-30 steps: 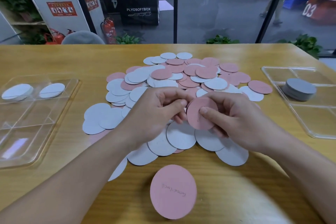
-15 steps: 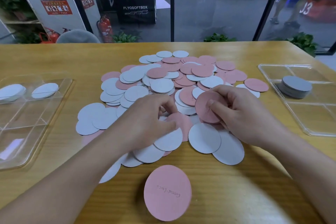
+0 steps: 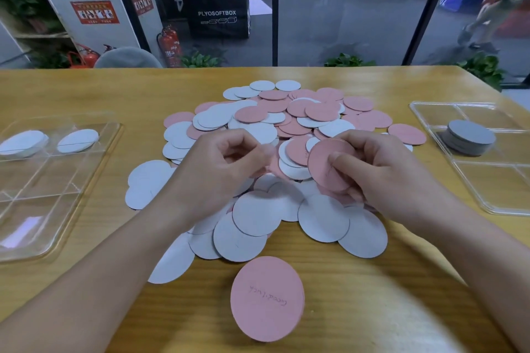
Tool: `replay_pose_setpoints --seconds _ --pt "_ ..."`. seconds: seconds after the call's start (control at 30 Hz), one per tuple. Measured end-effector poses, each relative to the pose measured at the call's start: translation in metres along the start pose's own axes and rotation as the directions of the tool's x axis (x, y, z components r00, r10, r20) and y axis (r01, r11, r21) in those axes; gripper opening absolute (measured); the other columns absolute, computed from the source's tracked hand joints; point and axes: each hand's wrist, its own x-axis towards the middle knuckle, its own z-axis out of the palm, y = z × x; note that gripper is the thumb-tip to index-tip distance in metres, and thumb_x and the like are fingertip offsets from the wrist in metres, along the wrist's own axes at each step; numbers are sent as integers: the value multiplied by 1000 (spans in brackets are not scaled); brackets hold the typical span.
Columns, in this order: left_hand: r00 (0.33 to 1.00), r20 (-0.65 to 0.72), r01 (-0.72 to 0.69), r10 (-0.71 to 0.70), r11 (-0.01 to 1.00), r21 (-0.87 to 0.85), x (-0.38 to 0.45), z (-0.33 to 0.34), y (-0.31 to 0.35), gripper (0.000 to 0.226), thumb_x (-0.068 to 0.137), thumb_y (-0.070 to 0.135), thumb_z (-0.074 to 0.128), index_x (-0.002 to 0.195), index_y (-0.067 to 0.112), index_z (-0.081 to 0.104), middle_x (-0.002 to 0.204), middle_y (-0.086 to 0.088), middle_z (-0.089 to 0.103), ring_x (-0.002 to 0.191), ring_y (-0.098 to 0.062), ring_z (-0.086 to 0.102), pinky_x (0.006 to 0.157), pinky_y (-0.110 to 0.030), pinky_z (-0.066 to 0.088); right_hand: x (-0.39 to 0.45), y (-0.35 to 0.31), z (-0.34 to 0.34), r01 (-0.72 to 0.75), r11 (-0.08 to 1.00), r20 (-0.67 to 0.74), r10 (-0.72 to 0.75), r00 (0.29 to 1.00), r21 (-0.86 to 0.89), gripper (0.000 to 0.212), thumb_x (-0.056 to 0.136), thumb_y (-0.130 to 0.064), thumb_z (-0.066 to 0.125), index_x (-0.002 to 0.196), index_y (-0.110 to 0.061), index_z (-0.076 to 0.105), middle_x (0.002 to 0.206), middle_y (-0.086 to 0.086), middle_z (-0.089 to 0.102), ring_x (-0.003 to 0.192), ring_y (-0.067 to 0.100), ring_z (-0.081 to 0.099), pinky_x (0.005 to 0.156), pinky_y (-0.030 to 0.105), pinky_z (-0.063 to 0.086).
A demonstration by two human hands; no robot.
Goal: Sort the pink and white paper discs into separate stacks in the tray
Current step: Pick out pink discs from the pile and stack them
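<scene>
Since 1 second ago, the left hand (image 3: 226,169) has dipped to the pile and come back up, while the right hand (image 3: 381,178) keeps its pink discs raised.

From the head view, the right hand pinches a small stack of round pink paper discs (image 3: 329,163), thumb on the face, just above the mixed heap of pink and white paper discs (image 3: 275,135) on the yellow wooden table (image 3: 86,89). The left hand's fingers are curled, blurred at the tips; whether they grip a disc I cannot tell. 1 loose pink disc with handwriting (image 3: 266,298) lies near the table's front edge. The clear plastic tray on the left (image 3: 57,209) holds 2 white piles in its far compartments; the clear tray on the right (image 3: 487,189) holds 1 grey-looking stack (image 3: 467,137).

To do this step well, I judge each new pink disc should be slid squarely onto the held stack, edges aligned, before carrying it to a tray.
</scene>
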Motion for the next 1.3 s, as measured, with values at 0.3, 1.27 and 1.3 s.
replay_pose_setpoints --seconds 0.3,1.27,1.3 --pt "999 35 -6 9 997 -82 -5 4 0 38 88 -2 88 116 17 72 115 -9 72 92 -33 78 96 -57 63 -2 4 6 51 999 68 -52 996 7 26 113 -22 58 98 -1 56 64 0 54 56 20 50 58 32 39" --pt "919 387 -190 -75 775 603 -10 -49 2 46 91 10 72 113 50 73 135 33 61 140 1 41 113 -28 38 -4 10 16 207 956 129 -183 975 -209 19 109 -31 65 101 -15 71 76 11 62 60 22 50 59 40 43" --pt "920 386 -199 -67 769 607 -11 -50 1 44 91 12 73 113 51 74 135 33 61 140 1 41 113 -27 38 -4 10 16 207 953 129 -182 975 -222 21 108 -32 64 101 -14 70 77 12 62 63 29 51 59 42 43"
